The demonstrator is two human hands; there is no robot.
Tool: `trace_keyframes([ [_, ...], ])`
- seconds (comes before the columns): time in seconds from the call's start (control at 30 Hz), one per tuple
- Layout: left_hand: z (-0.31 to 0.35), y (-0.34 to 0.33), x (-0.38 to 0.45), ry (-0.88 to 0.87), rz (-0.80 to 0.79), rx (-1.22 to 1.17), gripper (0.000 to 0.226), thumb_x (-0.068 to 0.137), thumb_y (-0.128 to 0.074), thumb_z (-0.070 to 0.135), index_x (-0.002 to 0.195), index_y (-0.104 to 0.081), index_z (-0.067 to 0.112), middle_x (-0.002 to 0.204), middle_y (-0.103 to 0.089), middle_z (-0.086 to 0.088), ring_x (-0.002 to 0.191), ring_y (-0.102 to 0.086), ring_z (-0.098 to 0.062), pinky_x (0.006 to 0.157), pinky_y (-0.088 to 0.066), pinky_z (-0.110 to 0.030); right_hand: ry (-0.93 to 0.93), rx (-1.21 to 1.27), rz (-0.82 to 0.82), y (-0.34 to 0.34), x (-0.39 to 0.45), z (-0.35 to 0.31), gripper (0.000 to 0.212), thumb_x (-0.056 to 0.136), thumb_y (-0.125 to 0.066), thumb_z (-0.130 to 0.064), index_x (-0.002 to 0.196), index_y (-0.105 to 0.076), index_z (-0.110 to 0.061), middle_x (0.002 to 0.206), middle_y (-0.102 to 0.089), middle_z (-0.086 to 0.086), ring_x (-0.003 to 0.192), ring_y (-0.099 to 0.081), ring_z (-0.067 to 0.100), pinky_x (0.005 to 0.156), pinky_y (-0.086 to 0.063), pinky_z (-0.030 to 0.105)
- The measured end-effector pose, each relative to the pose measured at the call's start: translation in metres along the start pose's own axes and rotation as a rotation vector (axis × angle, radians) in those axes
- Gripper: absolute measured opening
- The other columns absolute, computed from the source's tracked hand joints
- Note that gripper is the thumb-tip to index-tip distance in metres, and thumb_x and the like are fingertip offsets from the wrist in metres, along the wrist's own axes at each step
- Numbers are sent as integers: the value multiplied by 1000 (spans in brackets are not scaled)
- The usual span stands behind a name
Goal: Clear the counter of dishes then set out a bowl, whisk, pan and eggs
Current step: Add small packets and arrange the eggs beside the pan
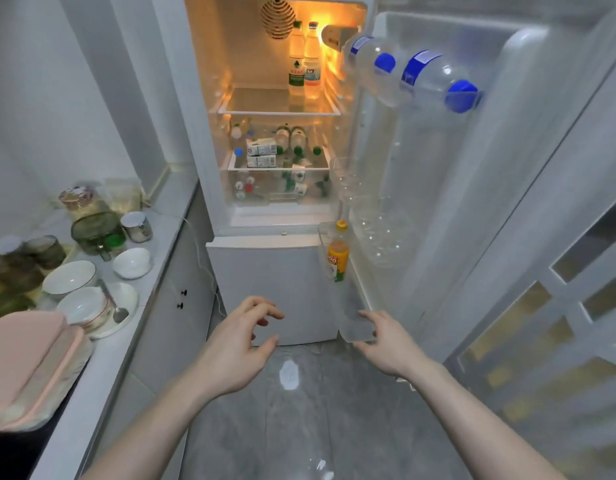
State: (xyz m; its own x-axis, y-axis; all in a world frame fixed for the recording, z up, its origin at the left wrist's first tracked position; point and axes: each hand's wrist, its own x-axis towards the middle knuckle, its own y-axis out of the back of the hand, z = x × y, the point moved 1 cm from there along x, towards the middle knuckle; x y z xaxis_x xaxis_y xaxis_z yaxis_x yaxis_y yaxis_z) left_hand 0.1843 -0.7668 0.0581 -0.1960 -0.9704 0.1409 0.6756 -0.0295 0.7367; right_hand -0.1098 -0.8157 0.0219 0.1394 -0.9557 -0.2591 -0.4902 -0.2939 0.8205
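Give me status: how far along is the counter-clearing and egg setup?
Early. Done: fridge door is open. In hand: nothing; left hand and right hand hover empty before the fridge. Left: white bowls, a plate and spoon sit on the counter; no whisk, pan or eggs visible.

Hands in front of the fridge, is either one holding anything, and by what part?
Nothing is held. The left hand hangs loosely curled and empty; the right hand is at the fridge door's bottom corner, ungripped.
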Motion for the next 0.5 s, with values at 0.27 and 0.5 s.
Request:
trace_keyframes([
  [0.27,9,-6,-4,136,137,-15,26,92,-67,24,111,-60,41,125,-47,27,110,-56,-1,84,-50,-21,4,-206,-176,-28,49,4,75,93,-65,-38,153,-33,-8,153,-41,12,142,-41,31,116,-33,33],
  [0.5,-8,2,-35,272,184,-7,27,92,-69,22,110,-60,41,123,-46,29,111,-54,-2,81,-45,-13,0,-279,-284,-53,69,-37,79,87,-68,-40,148,-32,-6,148,-39,14,137,-43,35,111,-41,38],
])
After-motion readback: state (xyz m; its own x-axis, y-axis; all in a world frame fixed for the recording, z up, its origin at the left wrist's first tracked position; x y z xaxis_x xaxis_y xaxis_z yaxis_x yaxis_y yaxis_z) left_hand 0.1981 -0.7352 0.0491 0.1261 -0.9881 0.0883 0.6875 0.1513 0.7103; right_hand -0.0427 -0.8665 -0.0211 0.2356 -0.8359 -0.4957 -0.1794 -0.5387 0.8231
